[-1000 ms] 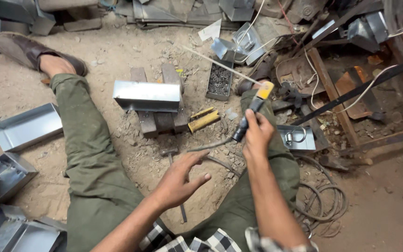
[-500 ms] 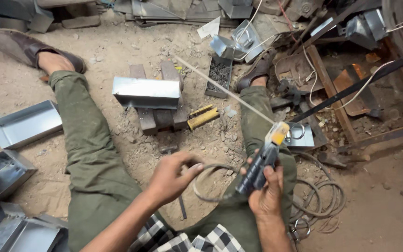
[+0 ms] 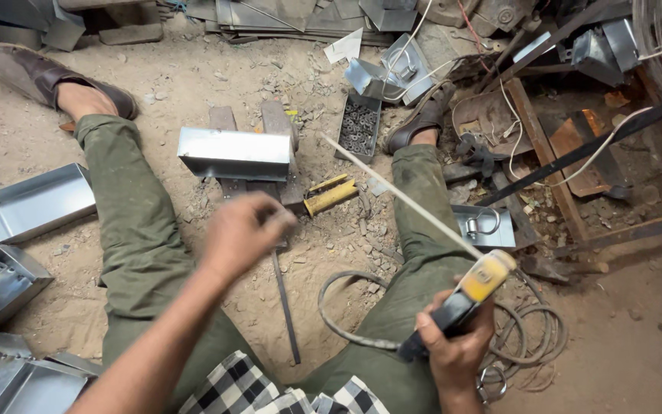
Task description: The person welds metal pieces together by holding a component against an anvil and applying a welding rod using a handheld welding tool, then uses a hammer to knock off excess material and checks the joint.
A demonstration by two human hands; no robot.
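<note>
- Sandy dirt floor (image 3: pixel 193 84) lies under us; we sit with both legs in green trousers stretched out on it.
- Our right hand (image 3: pixel 457 349) is closed around the black handle of a welding holder (image 3: pixel 465 299) with a yellow head, held over our right thigh.
- A thin pale welding rod (image 3: pixel 400 195) sticks out of that head and slants up and left, above the right leg.
- A grey cable (image 3: pixel 346 333) loops from the handle's bottom across the floor between our legs.
- Our left hand (image 3: pixel 243 234) is raised over the gap between our legs, blurred; its fingers look curled, but we cannot tell whether it holds anything.
- Beyond the left hand a shiny metal box (image 3: pixel 235 153) rests on wooden blocks (image 3: pixel 277 123), in line with the rod's reach.
- Just right of the blocks lies a yellow-handled tool (image 3: pixel 331 195).
- A flat metal bar (image 3: pixel 285 307) lies on the floor below the left hand.
- A dark tray of small parts (image 3: pixel 358 126) sits near our right foot.
- More metal trays (image 3: pixel 32 203) lie left of our left leg.
- Coiled wire (image 3: pixel 530 337) and scrap crowd the right side.
</note>
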